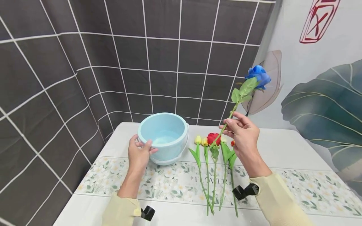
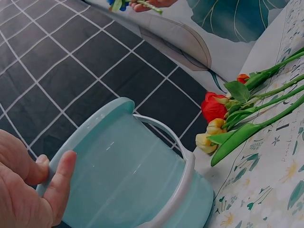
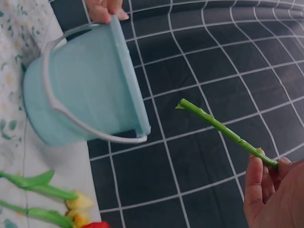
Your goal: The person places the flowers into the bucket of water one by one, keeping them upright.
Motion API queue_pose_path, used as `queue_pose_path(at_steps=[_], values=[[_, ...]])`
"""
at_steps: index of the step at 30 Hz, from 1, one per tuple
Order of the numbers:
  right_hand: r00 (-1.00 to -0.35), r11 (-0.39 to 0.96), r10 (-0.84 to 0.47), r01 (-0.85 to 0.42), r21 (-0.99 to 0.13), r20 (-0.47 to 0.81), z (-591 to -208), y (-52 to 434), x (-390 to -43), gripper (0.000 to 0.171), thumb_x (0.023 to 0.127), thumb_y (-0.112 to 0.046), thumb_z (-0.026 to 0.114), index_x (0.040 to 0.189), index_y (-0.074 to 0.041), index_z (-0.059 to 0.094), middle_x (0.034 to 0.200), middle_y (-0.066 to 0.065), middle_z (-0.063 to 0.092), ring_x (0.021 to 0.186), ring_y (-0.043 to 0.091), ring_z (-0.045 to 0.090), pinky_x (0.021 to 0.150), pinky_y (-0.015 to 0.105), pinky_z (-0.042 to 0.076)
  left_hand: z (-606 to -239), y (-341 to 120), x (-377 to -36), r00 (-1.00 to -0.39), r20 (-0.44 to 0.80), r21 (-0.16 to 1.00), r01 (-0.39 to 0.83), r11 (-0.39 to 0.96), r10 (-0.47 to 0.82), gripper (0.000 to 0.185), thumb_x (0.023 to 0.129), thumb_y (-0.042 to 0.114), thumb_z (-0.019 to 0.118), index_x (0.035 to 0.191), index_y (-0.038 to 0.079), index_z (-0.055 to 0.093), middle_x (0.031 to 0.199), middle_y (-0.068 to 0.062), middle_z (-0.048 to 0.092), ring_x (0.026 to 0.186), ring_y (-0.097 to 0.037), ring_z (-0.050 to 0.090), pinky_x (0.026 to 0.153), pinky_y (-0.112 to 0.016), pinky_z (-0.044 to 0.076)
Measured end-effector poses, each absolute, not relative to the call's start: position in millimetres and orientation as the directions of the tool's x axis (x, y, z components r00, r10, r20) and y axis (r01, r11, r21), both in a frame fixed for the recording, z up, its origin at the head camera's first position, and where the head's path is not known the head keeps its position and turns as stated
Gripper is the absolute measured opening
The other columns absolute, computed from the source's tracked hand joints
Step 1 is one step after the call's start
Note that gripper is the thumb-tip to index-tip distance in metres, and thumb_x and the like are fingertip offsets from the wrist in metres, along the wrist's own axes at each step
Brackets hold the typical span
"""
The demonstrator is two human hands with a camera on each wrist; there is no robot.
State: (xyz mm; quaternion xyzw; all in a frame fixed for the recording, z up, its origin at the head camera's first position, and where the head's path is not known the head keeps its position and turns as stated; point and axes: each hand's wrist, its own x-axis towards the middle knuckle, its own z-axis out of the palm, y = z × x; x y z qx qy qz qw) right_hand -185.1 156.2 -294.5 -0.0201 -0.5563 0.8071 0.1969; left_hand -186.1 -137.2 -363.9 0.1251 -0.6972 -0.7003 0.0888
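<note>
1. Head view: lt-blue bucket (image 1: 169, 153) stands upright nr far edge of the table (image 1: 285, 147), closer to far-L corner than far-R. Inside: wall + floor in sight, w/ a pale patch; can't tell if glare or liquid.
2. Same view: L hand (image 1: 138, 155) clamps bucket's L rim. R hand (image 1: 244, 135) pinches stem of blue rose (image 1: 248, 87), held up R of bucket, well apart from it, tilted, bloom at top.
3. Same view: yellow tulips (image 1: 197, 140), red rose (image 1: 213, 138), pale tulip (image 1: 225, 151) + orange-red bud (image 1: 233, 143) lie R of bucket, heads twd far edge, stems twd near edge. Pale tulip's head partly hidden by R hand; printed lettering (image 1: 203, 180) partly covered by stems.
4. L wrist view: L hand on rim, cut off at frame edge. Handle (image 2: 183, 185) hangs down bucket's side; inside hidden. Blue rose mostly cut off.
5. R wrist view: cut stem end juts from R hand's fingertips twd bucket; bloom out of frame, bucket's inside hidden.
</note>
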Motion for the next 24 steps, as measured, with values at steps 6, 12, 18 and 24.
queue_pose_path(at_steps=[6, 12, 18, 24], values=[[-0.917, -0.309, 0.314, -0.343, -0.887, 0.246, -286, 141, -196, 0.035, 0.089, 0.003, 0.064, 0.122, 0.000, 0.058, 0.078, 0.006, 0.070, 0.063, 0.019, 0.071, 0.062, 0.027, 0.064, -363, -136, -185, -0.954, -0.047, 0.999, -0.043, -0.018, -0.296, 0.068, 0.099, 0.009, 0.053, 0.154, 0.010, 0.012, 0.107, -0.011, 0.036, 0.077, -0.014, 0.069, 0.078, -0.017, 0.060], [-0.913, -0.305, 0.319, -0.353, -0.885, 0.254, -286, 123, -208, 0.037, 0.088, 0.005, 0.065, 0.124, 0.001, 0.058, 0.078, 0.006, 0.070, 0.062, 0.020, 0.071, 0.062, 0.030, 0.064, -363, -137, -184, -0.954, -0.042, 0.999, -0.038, -0.021, -0.298, 0.068, 0.099, 0.010, 0.053, 0.154, 0.009, 0.013, 0.107, -0.012, 0.036, 0.076, -0.014, 0.069, 0.078, -0.017, 0.061], [-0.915, -0.308, 0.312, -0.352, -0.884, 0.256, -286, 110, -215, 0.034, 0.088, 0.005, 0.065, 0.121, 0.000, 0.059, 0.077, 0.005, 0.070, 0.062, 0.021, 0.071, 0.060, 0.031, 0.064, -365, -139, -183, -0.955, -0.030, 1.000, -0.029, -0.009, -0.294, 0.068, 0.100, 0.011, 0.052, 0.154, 0.010, 0.012, 0.108, -0.013, 0.037, 0.075, -0.015, 0.070, 0.079, -0.017, 0.060], [-0.919, -0.303, 0.304, -0.344, -0.889, 0.252, -285, 105, -218, 0.035, 0.088, 0.003, 0.066, 0.122, -0.001, 0.060, 0.080, 0.006, 0.071, 0.064, 0.021, 0.071, 0.062, 0.031, 0.065, -366, -137, -184, -0.956, -0.024, 0.999, -0.016, -0.031, -0.292, 0.068, 0.099, 0.009, 0.052, 0.154, 0.009, 0.011, 0.107, -0.013, 0.038, 0.070, -0.013, 0.068, 0.078, -0.019, 0.061]])
